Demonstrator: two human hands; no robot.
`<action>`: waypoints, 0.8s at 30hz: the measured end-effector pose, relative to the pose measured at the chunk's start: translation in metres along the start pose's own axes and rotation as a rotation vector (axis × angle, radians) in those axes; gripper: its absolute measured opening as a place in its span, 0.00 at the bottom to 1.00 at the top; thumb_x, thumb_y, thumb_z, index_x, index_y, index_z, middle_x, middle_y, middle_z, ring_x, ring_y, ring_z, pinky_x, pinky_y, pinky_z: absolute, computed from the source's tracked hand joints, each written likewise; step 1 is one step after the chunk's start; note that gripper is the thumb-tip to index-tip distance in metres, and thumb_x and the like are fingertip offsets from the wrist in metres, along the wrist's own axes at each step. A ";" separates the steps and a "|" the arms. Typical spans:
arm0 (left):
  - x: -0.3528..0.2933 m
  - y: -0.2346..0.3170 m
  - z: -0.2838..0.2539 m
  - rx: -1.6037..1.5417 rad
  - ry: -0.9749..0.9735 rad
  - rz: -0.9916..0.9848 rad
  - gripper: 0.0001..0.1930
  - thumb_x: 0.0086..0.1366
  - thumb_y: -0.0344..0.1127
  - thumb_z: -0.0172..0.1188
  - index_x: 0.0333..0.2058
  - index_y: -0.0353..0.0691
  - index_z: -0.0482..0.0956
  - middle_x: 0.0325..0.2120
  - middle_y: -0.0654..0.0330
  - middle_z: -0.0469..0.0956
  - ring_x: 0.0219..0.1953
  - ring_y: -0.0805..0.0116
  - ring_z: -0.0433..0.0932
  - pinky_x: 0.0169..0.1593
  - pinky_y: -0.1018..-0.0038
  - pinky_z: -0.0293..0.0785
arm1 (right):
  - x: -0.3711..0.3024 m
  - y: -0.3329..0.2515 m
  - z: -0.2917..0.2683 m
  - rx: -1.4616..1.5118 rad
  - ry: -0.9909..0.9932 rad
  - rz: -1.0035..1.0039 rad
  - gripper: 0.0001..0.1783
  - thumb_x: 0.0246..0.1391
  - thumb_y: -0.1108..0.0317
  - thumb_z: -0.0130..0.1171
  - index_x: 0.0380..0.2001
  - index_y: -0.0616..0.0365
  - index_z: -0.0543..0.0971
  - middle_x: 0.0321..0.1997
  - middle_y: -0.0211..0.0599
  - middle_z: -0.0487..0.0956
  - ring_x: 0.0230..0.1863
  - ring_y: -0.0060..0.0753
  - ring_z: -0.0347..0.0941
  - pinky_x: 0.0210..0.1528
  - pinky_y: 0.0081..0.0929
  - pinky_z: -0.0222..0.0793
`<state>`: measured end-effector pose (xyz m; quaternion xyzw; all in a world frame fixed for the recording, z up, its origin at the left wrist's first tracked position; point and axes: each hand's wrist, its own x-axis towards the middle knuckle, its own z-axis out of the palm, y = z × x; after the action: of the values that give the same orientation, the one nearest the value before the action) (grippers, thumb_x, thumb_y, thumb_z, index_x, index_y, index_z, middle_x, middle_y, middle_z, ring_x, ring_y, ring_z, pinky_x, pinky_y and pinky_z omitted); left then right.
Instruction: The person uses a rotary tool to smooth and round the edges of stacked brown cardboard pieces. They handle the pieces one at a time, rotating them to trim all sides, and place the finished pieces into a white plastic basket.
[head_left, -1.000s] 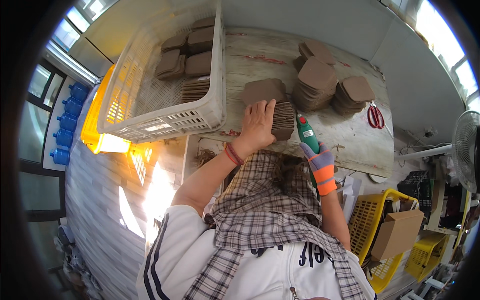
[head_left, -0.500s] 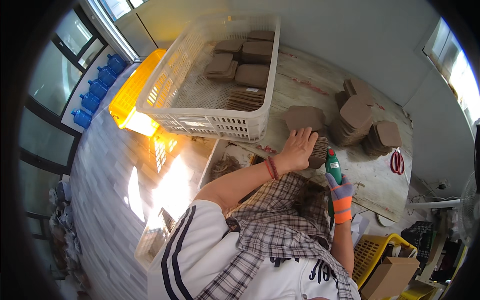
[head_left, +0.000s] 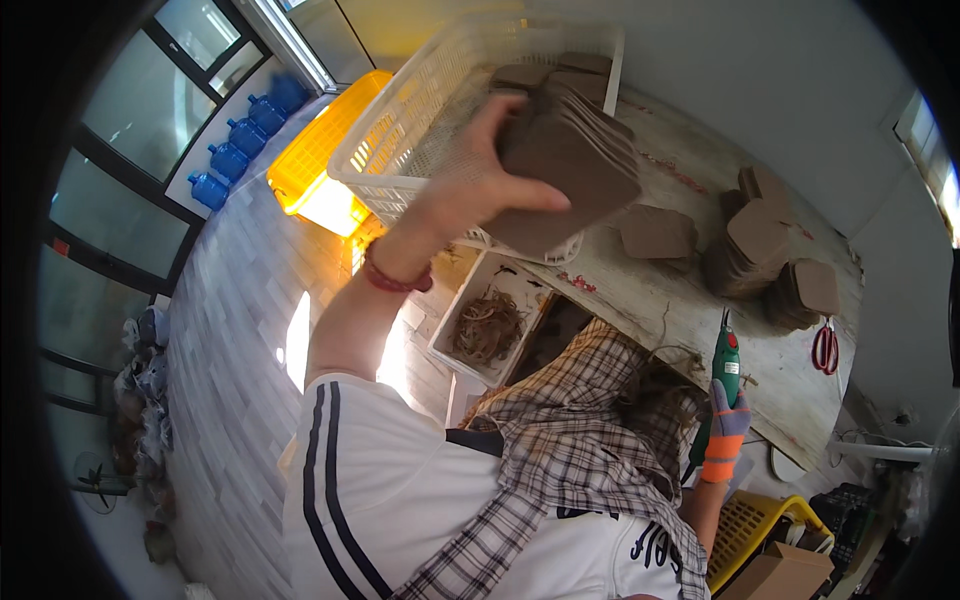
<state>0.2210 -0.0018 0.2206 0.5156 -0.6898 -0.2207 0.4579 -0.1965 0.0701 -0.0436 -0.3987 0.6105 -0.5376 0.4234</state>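
Note:
Raised over the near right side of the white plastic crate (head_left: 385, 195), my left hand (head_left: 470, 185) grips a thick stack of brown rounded-square pads (head_left: 575, 180). The thumb lies on the near face, and the far fingers are partly hidden by the stack. My right hand (head_left: 728, 420), in a grey and orange glove, is closed around green electric scissors (head_left: 728, 365) with a pointed metal tip. Inside the crate lie more brown pads (head_left: 520, 77). A flat pile of pads (head_left: 658, 235) rests on the table between the crate and taller stacks (head_left: 755, 245).
Red-handled scissors (head_left: 825, 348) lie by the table's right end, next to another pad stack (head_left: 805, 290). Below the table edge is a white box of brown strips (head_left: 487, 325). Yellow crates (head_left: 325, 150) stand at left, and a yellow basket (head_left: 745, 530) at lower right.
My left hand has lifted the pad stack off the table and carried it up and left to the crate. My right hand stays low with the electric scissors. The view has shifted.

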 end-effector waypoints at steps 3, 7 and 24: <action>0.034 -0.045 -0.094 -0.111 0.167 -0.131 0.39 0.39 0.29 0.73 0.50 0.26 0.62 0.40 0.48 0.73 0.39 0.61 0.78 0.40 0.71 0.78 | -0.011 -0.016 -0.004 -0.135 0.022 0.149 0.14 0.50 0.64 0.64 0.36 0.60 0.74 0.24 0.28 0.75 0.17 0.19 0.69 0.16 0.18 0.64; 0.053 -0.117 -0.158 -0.016 0.265 -0.508 0.36 0.45 0.29 0.69 0.51 0.27 0.60 0.41 0.47 0.73 0.38 0.61 0.78 0.39 0.68 0.79 | -0.014 -0.015 -0.009 -0.154 0.001 0.237 0.13 0.50 0.63 0.64 0.35 0.56 0.74 0.19 0.28 0.74 0.14 0.19 0.67 0.14 0.18 0.61; 0.078 -0.205 -0.115 0.524 -0.161 -0.729 0.39 0.37 0.33 0.67 0.49 0.19 0.61 0.41 0.38 0.72 0.46 0.52 0.74 0.46 0.70 0.71 | -0.022 -0.019 -0.006 -0.169 0.021 0.211 0.14 0.51 0.62 0.63 0.34 0.60 0.74 0.19 0.31 0.75 0.14 0.21 0.69 0.16 0.19 0.63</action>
<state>0.4203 -0.1303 0.1482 0.8045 -0.5292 -0.2249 0.1492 -0.1950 0.0907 -0.0227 -0.3609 0.6965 -0.4410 0.4360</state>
